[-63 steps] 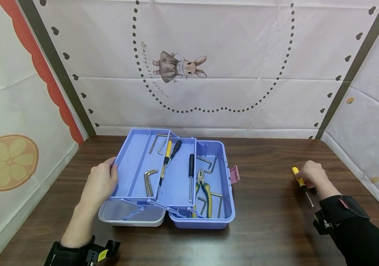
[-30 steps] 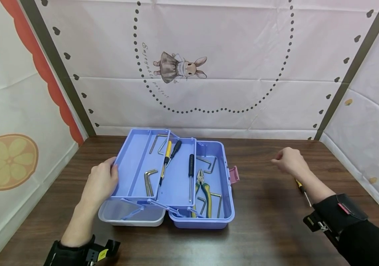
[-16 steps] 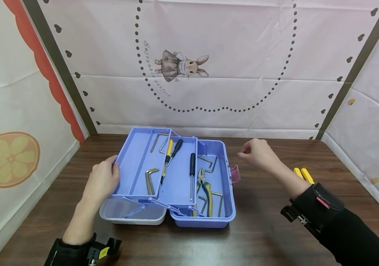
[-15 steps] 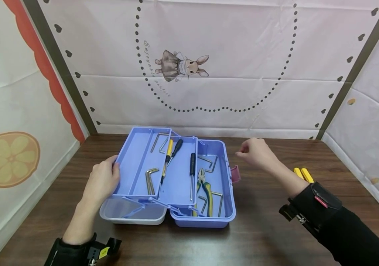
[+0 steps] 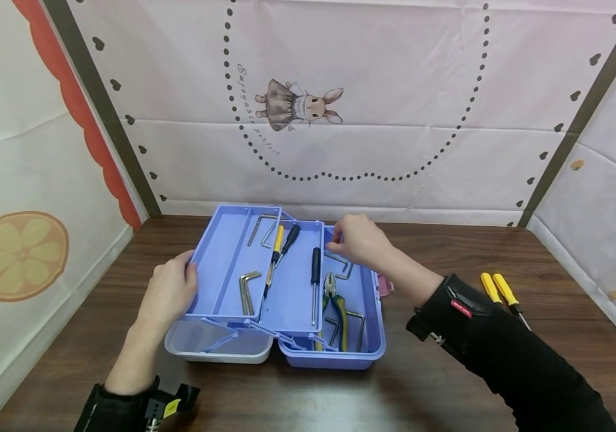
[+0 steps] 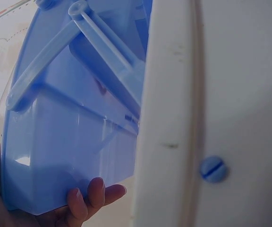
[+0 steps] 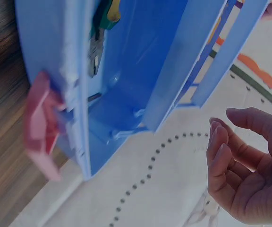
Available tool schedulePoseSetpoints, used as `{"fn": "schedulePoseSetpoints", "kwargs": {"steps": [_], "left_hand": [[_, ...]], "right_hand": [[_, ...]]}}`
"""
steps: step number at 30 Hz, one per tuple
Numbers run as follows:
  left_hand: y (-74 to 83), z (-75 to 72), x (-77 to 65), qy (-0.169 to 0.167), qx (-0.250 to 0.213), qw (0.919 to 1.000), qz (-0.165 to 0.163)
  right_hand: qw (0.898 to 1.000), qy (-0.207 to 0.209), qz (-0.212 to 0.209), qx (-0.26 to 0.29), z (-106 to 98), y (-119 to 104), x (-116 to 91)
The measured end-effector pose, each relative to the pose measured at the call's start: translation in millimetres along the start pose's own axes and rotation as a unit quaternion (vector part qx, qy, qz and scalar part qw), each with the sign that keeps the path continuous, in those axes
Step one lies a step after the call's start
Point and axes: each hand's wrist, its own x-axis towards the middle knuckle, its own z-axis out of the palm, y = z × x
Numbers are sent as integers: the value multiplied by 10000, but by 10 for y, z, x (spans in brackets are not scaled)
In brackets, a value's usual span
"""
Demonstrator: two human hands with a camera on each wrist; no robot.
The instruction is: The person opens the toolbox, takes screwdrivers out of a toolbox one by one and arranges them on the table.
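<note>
A blue toolbox [image 5: 370, 294] stands with its stepped trays spread to the left. My left hand [image 5: 166, 295] grips the outer edge of the top tray [image 5: 216, 273]; in the left wrist view its fingertips [image 6: 96, 191] curl beneath the tray. Over the far end of the lower bin hovers my right hand [image 5: 362, 241], loosely curled; the right wrist view shows nothing between its thumb and fingers. Below it lie hex keys [image 5: 344, 271] and green-and-yellow pliers [image 5: 343, 324]. The middle tray bears a black-handled screwdriver [image 5: 316, 264], another black-handled one [image 5: 290, 235] and a yellow-and-black one [image 5: 278, 243].
Two yellow-handled screwdrivers [image 5: 505, 290] lie side by side on the wooden table at right, partly behind the right sleeve. More hex keys [image 5: 245, 294] lie in the top tray. A translucent lid [image 5: 221, 345] spreads beneath the trays. Printed cloth [image 5: 394, 90] walls the table's back and sides.
My right hand has let go of a yellow-handled screwdriver at the table's right and moved left, over the toolbox. My left hand keeps its grip on the tray.
</note>
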Motion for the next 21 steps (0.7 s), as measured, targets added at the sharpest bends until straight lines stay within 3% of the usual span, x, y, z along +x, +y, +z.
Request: {"fn": "schedulePoseSetpoints", "kwargs": {"steps": [9, 14, 21], "left_hand": [[-3, 2, -2, 29, 39, 10000, -16], [-6, 10, -5, 30, 66, 10000, -12], [-7, 11, 0, 101, 77, 9999, 38]], "right_hand": [[9977, -344, -280, -515, 192, -163, 108], [9959, -598, -238, -643, 294, -185, 123], [9938, -625, -121, -912, 377, -234, 153]]}}
